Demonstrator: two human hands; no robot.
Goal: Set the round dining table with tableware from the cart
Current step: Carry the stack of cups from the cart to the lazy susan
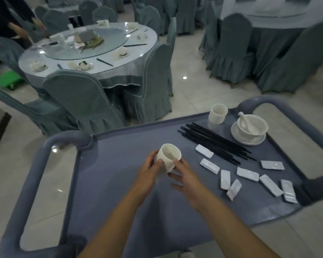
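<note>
Here both hands, left hand (151,169) and right hand (185,176), grip a white cup (169,159) over the grey cart (131,183).

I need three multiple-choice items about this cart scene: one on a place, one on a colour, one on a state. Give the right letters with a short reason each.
1. Where does the second cup stand?
A. far end of the cart
B. on the floor
C. in the bowl

2. What colour are the chopsticks?
A. white
B. black
C. red

3. What state is the cup stack in?
A. lying on the tray
B. held by both hands
C. broken

Answers: 1 A, it stands near the bowl. 2 B, dark sticks. 3 B, left hand and right hand grip it.
</note>
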